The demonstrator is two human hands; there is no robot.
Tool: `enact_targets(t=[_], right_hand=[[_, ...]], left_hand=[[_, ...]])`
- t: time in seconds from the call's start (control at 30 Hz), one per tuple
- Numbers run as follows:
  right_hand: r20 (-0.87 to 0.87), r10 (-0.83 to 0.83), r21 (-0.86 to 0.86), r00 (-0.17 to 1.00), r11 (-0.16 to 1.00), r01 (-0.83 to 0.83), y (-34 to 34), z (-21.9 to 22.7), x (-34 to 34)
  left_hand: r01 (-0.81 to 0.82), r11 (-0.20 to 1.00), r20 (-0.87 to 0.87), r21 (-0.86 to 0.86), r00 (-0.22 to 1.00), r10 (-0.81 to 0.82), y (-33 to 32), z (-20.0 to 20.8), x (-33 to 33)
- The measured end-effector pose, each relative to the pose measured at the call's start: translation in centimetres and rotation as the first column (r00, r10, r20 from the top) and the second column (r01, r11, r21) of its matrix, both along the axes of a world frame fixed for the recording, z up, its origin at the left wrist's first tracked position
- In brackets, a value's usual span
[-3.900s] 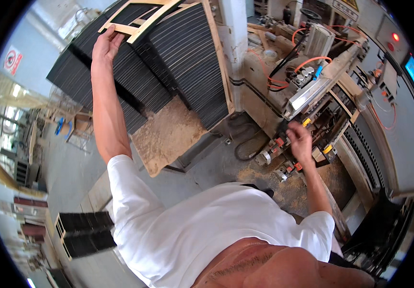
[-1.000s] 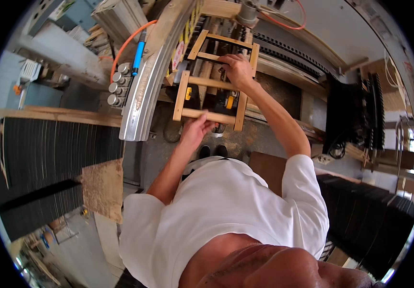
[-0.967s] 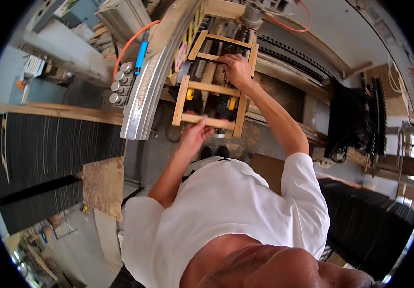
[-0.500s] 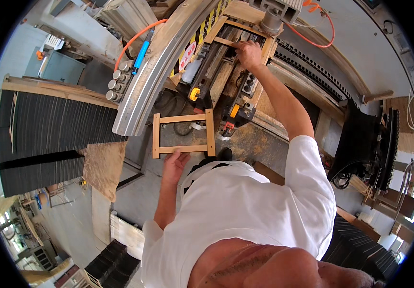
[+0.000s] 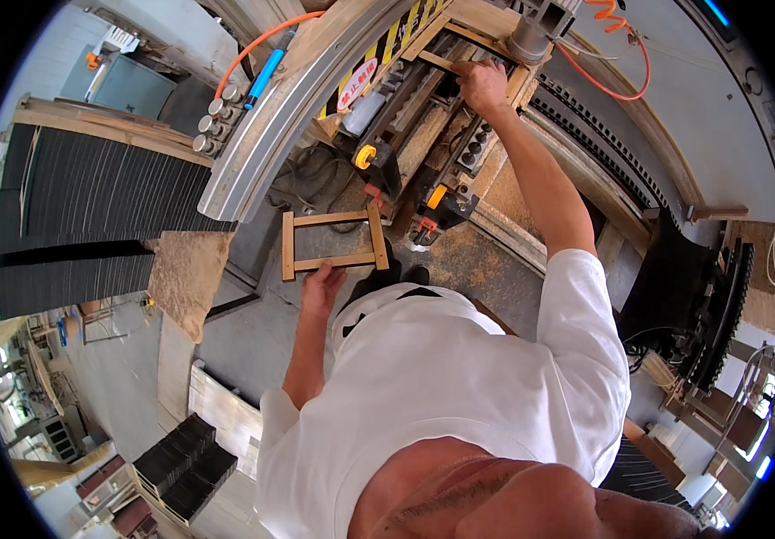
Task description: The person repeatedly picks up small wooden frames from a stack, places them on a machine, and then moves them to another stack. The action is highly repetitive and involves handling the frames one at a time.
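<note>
My left hand (image 5: 320, 289) is closed on the near rail of a small rectangular wooden frame (image 5: 377, 235), held in the air in front of the machine. The frame has an open middle and rails that meet two longer side pieces. Farther off, my right arm reaches over the machine bed. There my right hand (image 5: 482, 85) is closed around a rail of a second wooden frame (image 5: 435, 60), which lies in the machine under a metal cylinder (image 5: 529, 40). Its fingertips are partly hidden by the hand itself.
Two clamp ends with a yellow knob (image 5: 365, 156) and a yellow block (image 5: 438, 196) stick out toward me. A curved metal rail (image 5: 257, 144) runs along the left. Beyond it stands a stack of dark panels (image 5: 100, 202). Sawdust (image 5: 468, 269) covers the floor.
The frame in my left hand has tilted and come slightly up and left. My right hand has shifted a little along the second frame's rail. The whole view has turned slightly.
</note>
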State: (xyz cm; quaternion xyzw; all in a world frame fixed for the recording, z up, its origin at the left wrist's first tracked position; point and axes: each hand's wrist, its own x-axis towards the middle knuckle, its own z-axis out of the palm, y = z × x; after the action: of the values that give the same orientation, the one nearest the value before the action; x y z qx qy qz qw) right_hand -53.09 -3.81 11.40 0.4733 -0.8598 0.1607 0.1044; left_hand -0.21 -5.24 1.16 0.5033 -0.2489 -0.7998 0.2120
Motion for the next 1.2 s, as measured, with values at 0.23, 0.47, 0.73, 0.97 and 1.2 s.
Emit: enact_targets(t=[0.23,0.47,0.73,0.97,1.2], right_hand=[[-0.056,0.063,-0.077,0.996,0.995,-0.067,0.1,0.0,0.1],[-0.026,0.037,-0.032,0.999,0.999,-0.038,0.3,0.5,0.2],[-0.027,0.083,-0.088,0.996,0.992,-0.086,0.3,0.0,0.4],[0.065,0.009,-0.035,0.998,0.999,-0.006,0.7,0.7,0.2],[-0.008,0.062,-0.144,0.998,0.988,-0.062,0.1,4.9,4.2]], left_hand=[[-0.037,0.999,0.071,-0.033,0.997,0.039,0.6,0.2,0.5],[0.011,0.985,0.103,-0.175,0.995,0.007,-0.6,2.0,2.7],[0.004,0.9,0.07,-0.437,0.997,0.03,-2.5,8.2,9.9],[-0.07,0.704,0.025,-0.707,0.992,0.123,-5.4,20.7,19.4],[-0.32,0.409,-0.264,-0.854,0.946,0.189,-14.2,33.1,27.8]])
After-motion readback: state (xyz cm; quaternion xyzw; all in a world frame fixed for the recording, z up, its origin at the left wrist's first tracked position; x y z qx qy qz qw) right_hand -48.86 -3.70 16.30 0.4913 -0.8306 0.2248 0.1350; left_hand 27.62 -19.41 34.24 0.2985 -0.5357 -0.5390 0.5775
